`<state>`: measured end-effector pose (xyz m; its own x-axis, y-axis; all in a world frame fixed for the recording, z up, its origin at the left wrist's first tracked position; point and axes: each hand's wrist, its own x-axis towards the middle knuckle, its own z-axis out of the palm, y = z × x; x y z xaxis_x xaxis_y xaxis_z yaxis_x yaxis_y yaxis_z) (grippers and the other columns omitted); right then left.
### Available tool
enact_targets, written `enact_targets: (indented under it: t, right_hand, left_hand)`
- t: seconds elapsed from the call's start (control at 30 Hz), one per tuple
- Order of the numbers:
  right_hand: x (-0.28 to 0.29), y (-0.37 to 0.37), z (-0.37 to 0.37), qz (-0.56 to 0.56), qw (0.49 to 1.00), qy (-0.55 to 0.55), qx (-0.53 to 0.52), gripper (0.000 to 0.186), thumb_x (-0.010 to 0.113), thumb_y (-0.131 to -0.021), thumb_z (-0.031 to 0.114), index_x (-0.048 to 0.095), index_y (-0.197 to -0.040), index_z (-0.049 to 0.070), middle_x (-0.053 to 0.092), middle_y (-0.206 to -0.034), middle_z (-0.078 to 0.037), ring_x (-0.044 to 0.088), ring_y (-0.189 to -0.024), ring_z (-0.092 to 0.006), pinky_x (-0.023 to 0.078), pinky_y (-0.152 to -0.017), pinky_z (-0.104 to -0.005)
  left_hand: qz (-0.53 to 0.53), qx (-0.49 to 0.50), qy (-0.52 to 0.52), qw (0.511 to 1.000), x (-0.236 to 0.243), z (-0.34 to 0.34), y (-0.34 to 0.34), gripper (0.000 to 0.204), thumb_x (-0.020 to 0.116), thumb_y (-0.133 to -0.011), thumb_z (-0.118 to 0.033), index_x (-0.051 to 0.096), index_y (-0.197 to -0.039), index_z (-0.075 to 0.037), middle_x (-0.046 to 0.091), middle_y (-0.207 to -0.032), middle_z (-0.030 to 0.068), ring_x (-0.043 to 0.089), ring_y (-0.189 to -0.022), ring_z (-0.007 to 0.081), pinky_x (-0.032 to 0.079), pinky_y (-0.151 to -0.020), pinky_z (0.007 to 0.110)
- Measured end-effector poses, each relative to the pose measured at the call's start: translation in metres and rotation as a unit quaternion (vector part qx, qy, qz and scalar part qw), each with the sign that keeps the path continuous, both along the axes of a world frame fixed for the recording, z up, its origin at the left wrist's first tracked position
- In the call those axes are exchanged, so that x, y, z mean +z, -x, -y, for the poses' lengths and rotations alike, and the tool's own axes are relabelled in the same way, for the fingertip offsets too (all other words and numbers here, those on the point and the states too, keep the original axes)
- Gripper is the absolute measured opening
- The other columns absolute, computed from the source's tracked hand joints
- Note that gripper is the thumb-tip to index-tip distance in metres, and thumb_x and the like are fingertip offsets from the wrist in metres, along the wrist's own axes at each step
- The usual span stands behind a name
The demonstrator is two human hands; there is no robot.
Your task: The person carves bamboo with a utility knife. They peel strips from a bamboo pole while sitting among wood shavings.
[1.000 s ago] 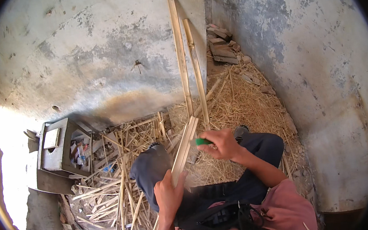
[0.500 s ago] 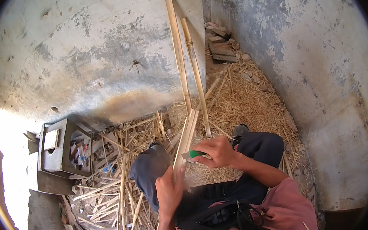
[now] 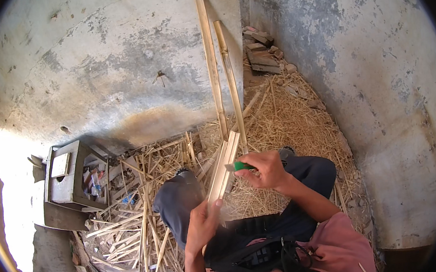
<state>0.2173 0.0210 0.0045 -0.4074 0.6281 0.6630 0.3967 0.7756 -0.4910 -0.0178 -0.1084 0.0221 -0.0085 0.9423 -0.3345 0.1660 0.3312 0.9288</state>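
Note:
My left hand is closed around the near end of a pale split bamboo piece, which slants up and away between my knees. The piece looks like two lengths lying side by side; whether they are joined I cannot tell. In my right hand is a knife with a green handle. Its short blade points left and meets the right-hand length about midway along. Fingers hide part of the handle.
Two long bamboo strips lean on the far wall. Shavings cover the floor on the right, and cut strips lie heaped on the left. Beyond that heap stands a wooden box; bricks are piled in the corner.
My right hand and the knife have moved up and to the right, farther along the bamboo. The bamboo's far end has shifted slightly right, and its two lengths now show farther apart.

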Motion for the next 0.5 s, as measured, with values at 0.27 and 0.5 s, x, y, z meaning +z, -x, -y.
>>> enact_targets:
  t: [0.27,0.5]
  right_hand:
    - [0.002,-0.03,-0.02,-0.038,0.991,0.063,-0.111,0.032,0.077,-0.101,0.035,0.076,-0.107,0.004,0.075,-0.08,-0.012,0.072,-0.064,-0.0186,0.054,-0.056,-0.0311]
    - [0.011,-0.056,-0.038,-0.098,0.977,0.095,-0.165,0.04,0.067,-0.107,0.042,0.074,-0.108,0.002,0.06,-0.067,-0.005,0.056,-0.055,-0.0129,0.041,-0.051,-0.0327]
  left_hand:
    - [0.096,-0.065,0.052,0.992,-0.013,0.015,0.01,0.041,0.058,-0.114,-0.036,0.062,-0.087,-0.004,0.052,-0.061,-0.0041,0.047,-0.046,0.0055,0.037,-0.044,0.026]
    - [0.096,-0.117,0.024,0.988,-0.026,0.028,0.011,0.05,0.047,-0.117,-0.047,0.055,-0.087,-0.008,0.051,-0.064,-0.0023,0.046,-0.047,0.0055,0.037,-0.043,0.024]
